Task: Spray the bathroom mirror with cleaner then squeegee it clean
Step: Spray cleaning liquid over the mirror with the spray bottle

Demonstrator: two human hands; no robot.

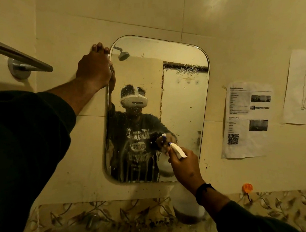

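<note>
Now we have the spray bottle in our right hand, the grip closed around its neck with a finger at the trigger and the nozzle pointed at the lower part of the mirror. Our left hand is pressed against the mirror's upper left edge, fingers curled over the rim, with nothing else in it. The mirror hangs on the tiled wall, just right of a towel rail and left of two taped sheets of paper.

We judge the bottle light and stiff enough, best held at the neck, as it is, so the trigger finger works freely; a wet plastic body may turn slippery. The glass is covered in droplets and runs, so it will be slick, and it is thin and breakable. We would keep bracing it at the edge, never pushing on the middle. No squeegee is in sight.
</note>
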